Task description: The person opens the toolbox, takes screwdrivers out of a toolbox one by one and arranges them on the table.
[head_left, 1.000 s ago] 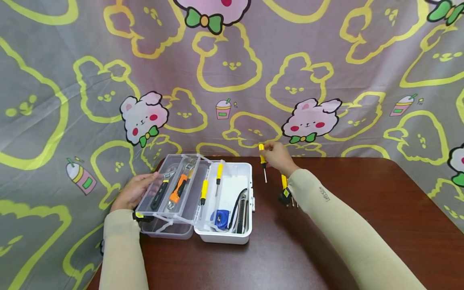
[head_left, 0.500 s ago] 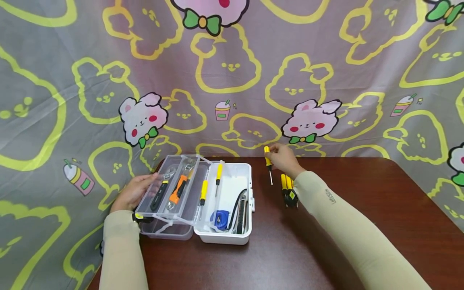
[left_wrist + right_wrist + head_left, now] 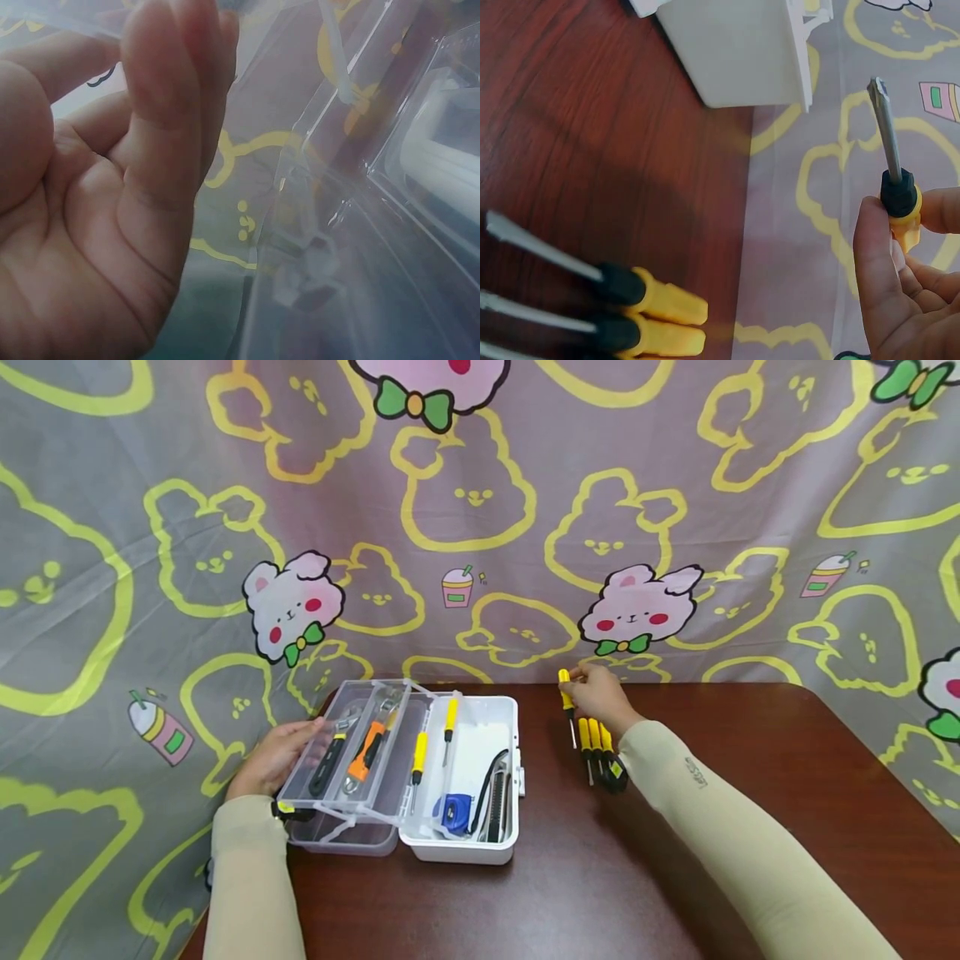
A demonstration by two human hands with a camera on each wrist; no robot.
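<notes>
My right hand [image 3: 602, 695] pinches a screwdriver [image 3: 567, 706] by its yellow handle, its shaft hanging down over the table. In the right wrist view that screwdriver [image 3: 897, 196] shows a black collar and a metal shaft. Just below this hand lie several yellow-handled screwdrivers [image 3: 589, 749] side by side. At the left, my left hand [image 3: 273, 762] holds the outer edge of the toolbox's clear tray [image 3: 303, 793], which carries an adjustable wrench [image 3: 330, 764] and an orange-handled tool [image 3: 367, 752]. In the left wrist view the tips of the left hand [image 3: 112, 202] run out of frame.
The open white toolbox [image 3: 457, 853] contains a blue tape measure [image 3: 456, 814], more tools along its right wall and two yellow-handled screwdrivers [image 3: 450, 718]. A patterned curtain [image 3: 480, 527] hangs behind the brown table [image 3: 750, 760] and along its left side.
My right hand has moved rightward and slightly down with the screwdriver, uncovering more of the screwdrivers on the table. The left hand has stayed at the tray.
</notes>
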